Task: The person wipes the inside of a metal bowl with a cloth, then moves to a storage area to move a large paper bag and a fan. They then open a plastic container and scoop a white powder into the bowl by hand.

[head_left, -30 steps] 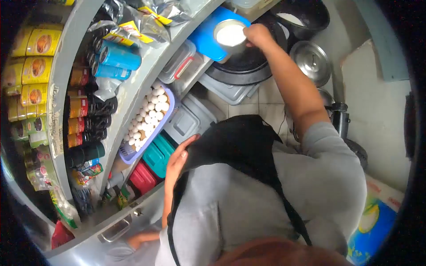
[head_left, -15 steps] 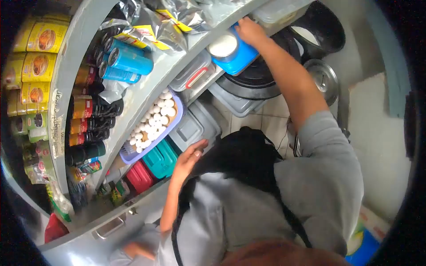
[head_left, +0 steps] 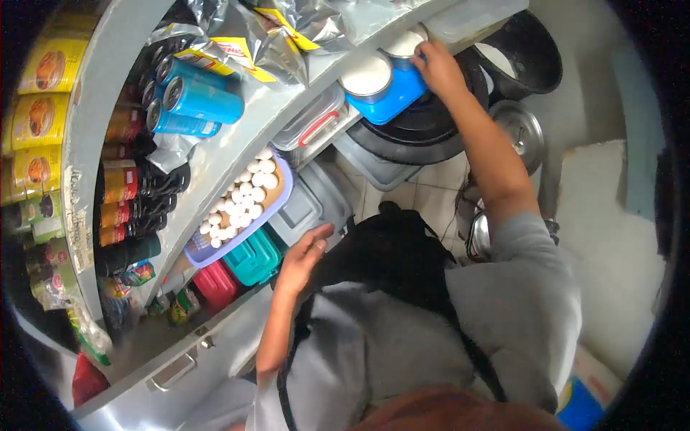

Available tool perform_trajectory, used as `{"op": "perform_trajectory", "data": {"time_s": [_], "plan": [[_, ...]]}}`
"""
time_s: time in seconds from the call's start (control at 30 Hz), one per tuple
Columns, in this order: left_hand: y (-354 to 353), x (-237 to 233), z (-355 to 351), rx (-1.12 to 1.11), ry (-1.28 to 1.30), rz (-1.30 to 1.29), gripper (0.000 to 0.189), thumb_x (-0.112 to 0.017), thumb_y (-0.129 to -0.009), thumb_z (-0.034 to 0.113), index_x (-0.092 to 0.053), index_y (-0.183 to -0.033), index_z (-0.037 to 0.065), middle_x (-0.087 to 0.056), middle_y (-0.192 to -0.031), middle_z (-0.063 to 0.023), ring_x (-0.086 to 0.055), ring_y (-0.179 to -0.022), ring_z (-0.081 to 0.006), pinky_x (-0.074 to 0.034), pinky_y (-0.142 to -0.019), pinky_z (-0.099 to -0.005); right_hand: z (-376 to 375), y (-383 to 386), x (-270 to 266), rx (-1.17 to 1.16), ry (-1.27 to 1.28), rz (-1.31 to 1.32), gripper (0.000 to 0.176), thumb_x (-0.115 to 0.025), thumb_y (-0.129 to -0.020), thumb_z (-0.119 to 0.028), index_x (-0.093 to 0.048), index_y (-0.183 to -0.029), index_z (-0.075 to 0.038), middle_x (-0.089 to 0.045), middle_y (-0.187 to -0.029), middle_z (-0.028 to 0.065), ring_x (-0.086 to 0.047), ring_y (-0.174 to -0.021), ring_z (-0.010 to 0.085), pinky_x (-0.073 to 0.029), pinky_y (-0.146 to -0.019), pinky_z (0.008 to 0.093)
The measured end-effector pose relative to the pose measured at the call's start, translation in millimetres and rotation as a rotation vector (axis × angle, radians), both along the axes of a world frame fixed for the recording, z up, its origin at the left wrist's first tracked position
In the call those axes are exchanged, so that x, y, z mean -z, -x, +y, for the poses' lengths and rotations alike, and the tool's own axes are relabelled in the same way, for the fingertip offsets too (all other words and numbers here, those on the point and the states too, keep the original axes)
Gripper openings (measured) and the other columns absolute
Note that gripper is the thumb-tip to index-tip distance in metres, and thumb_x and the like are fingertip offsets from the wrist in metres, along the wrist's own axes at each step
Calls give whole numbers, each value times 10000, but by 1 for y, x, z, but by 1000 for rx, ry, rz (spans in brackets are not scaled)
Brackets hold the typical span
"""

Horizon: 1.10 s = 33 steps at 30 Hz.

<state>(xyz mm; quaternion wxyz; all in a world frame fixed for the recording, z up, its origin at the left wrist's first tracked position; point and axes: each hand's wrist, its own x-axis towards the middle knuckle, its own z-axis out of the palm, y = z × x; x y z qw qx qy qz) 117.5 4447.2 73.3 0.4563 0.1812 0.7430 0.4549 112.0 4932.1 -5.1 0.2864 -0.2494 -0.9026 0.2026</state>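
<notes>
My right hand (head_left: 440,68) pinches the rim of a round metal tin (head_left: 405,43) with white contents. That tin is at the back of a blue lid or tray (head_left: 392,97). Beside it on the same blue surface sits another round tin (head_left: 367,75), also filled with something white; no hand touches it. My left hand (head_left: 305,260) hangs in front of my black apron, near a grey lidded bin (head_left: 295,208), its fingers loosely stretched out and holding nothing.
A purple basket of eggs (head_left: 280,197) stands on the lower shelf, near teal (head_left: 253,257) and red boxes (head_left: 214,286). Blue cans (head_left: 203,100), jars and foil packs fill the upper shelves. A large black lid (head_left: 424,133) and black bucket (head_left: 535,61) are at the right.
A second white-filled tin now shows at my right fingers, at the back of the blue surface. My right hand has shifted a little right. My left hand has barely moved.
</notes>
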Motion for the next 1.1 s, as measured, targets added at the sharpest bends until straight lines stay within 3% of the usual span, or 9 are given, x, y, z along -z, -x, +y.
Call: {"op": "perform_trajectory", "data": {"time_s": [0.07, 0.17, 0.43, 0.6, 0.7, 0.8, 0.9, 1.0, 1.1], "plan": [[1, -5, 11, 10, 11, -26, 441, -523, -1001, 253, -523, -1379, 25, -588, -1361, -97, -520, -1268, -192, -390, -1045, -307, -8, -28, -8, 33, 4, 42, 208, -719, -837, -184, -592, -926, -46, -594, -1001, 191, -608, -946, 405, -499, -820, 469], [4, 0, 18, 48, 15, -59, 432, -515, -1001, 229, -522, -1378, 19, -585, -1363, -100, -509, -1288, -204, -373, -1070, -316, -11, -70, -15, 52, 13, -2, 228, -748, -817, -139, -625, -996, -71, -601, -1193, 192, -602, -1066, 400, -505, -887, 435], [-2, 45, -21, 190, -183, -311, 506, -419, -1012, 266, -461, -1431, -14, -484, -1468, -148, -385, -1405, -256, -211, -1181, -357, -28, -151, -37, 39, -55, -51, 294, -787, -766, -125, -658, -1030, -119, -543, -1364, 186, -569, -1201, 381, -501, -980, 414], [-3, -9, -33, 314, -345, -131, 575, -525, -975, 364, -493, -1386, -37, -413, -1518, -184, -353, -1427, -317, -229, -1180, -425, -72, -144, -41, -273, 54, -93, 296, -798, -711, -31, -688, -980, -82, -557, -1374, 178, -597, -1196, 320, -505, -963, 402], [-14, 46, -95, -193, -724, -380, 457, -538, -987, 394, -652, -1058, -42, -679, -918, -199, -682, -918, -357, -508, -911, -451, -127, -107, -25, -518, 172, -171, 305, -793, -687, -7, -696, -968, -78, -570, -1354, 190, -598, -1198, 323, -500, -976, 399], [-21, 20, -95, -761, -424, -402, 436, -551, -993, 343, -576, -1208, -36, -659, -988, -171, -666, -932, -283, -524, -872, -393, -186, -85, -3, -756, 234, -194, 334, -815, -655, 3, -699, -952, -96, -573, -1356, 174, -568, -1240, 339, -477, -1015, 400], [-47, 45, -88, -796, -308, -39, 529, -564, -988, 353, -459, -1365, -2, -601, -1217, -147, -596, -1123, -242, -501, -917, -370, -243, -56, 13, -988, 225, -235, 341, -819, -667, -9, -695, -970, -107, -551, -1376, 176, -556, -1255, 344, -466, -1030, 409], [-62, 43, -96, -978, -463, -322, 610, -602, -968, 345, -379, -1442, 32, -509, -1373, -111, -505, -1243, -226, -455, -981, -363, -313, -26, 5, -1314, 334, -146, 324, -823, -724, -104, -686, -1017, -104, -515, -1408, 172, -566, -1243, 342, -489, -1018, 393], [-82, 60, -125, -1182, -406, -200, 573, -613, -949, 292, -423, -1428, 42, -556, -1311, -102, -506, -1226, -220, -401, -1034, -358, -363, -11, -3, -1617, 326, -151, 326, -713, -839, -107, -634, -1154, -72, -490, -1429, 159, -558, -1246, 328, -489, -1016, 397]]}}
